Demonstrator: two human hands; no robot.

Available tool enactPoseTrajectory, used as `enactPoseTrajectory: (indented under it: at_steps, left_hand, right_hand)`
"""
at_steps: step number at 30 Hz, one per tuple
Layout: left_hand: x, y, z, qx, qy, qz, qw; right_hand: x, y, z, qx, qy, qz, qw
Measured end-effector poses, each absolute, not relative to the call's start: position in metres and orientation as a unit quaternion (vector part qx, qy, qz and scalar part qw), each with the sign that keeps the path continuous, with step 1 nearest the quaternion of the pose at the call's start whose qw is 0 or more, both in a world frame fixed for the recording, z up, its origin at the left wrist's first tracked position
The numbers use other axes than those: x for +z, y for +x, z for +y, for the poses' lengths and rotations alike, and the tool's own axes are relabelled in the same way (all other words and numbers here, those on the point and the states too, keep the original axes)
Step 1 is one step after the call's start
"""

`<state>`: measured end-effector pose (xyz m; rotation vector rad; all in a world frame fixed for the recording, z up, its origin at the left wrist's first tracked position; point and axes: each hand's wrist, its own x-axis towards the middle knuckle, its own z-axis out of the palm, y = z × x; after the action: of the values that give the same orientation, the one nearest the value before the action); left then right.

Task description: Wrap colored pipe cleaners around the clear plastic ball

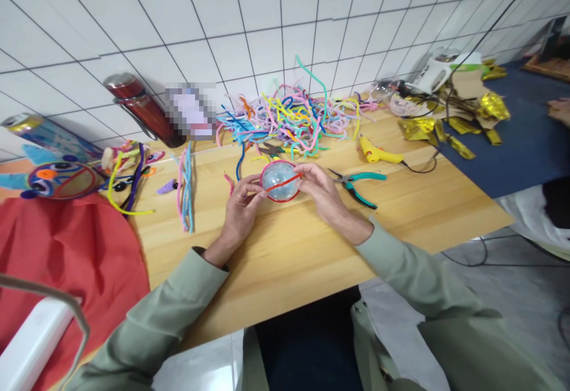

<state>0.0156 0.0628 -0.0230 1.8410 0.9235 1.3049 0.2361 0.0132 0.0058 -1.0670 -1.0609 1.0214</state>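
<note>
A clear plastic ball (278, 176) with a pink-red band round its edge is held between my hands over the wooden table. A red pipe cleaner (284, 183) runs slantwise across its face. My left hand (241, 208) pinches the pipe cleaner's lower left end against the ball, fingers closed. At the upper right end, my right hand (319, 190) is closed on the pipe cleaner, its fingers touching the ball's side. To the right of my right hand lie pliers (364, 188) with teal and black handles, jaws pointing left.
A heap of coloured pipe cleaners (289, 118) lies along the tiled wall. A yellow glue gun (379, 152) and gold foil scraps (418, 129) are to the right. At left stand a red thermos (145, 109), a decorated face piece (62, 178) and red cloth (75, 242).
</note>
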Motion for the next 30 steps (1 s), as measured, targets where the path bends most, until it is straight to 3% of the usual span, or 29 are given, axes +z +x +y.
enactPoseTrajectory:
  at_steps: [5,15,24,30]
  left_hand:
    - [-0.025,0.015,0.062,0.499,0.730,0.339,0.321]
    - [-0.028,0.015,0.063,0.496,0.766,0.309,0.267]
    - [-0.033,0.017,0.066,0.495,0.638,0.328,0.490]
    - [-0.031,0.018,0.069,0.447,0.610,0.340,0.559]
  right_hand:
    - [0.013,0.237,0.005,0.462,-0.448,-0.502,0.578]
    - [0.004,0.234,0.012,0.426,-0.484,-0.430,0.632]
    - [-0.008,0.238,0.021,0.438,-0.480,-0.403,0.644]
    - [-0.012,0.237,0.023,0.438,-0.493,-0.401,0.636]
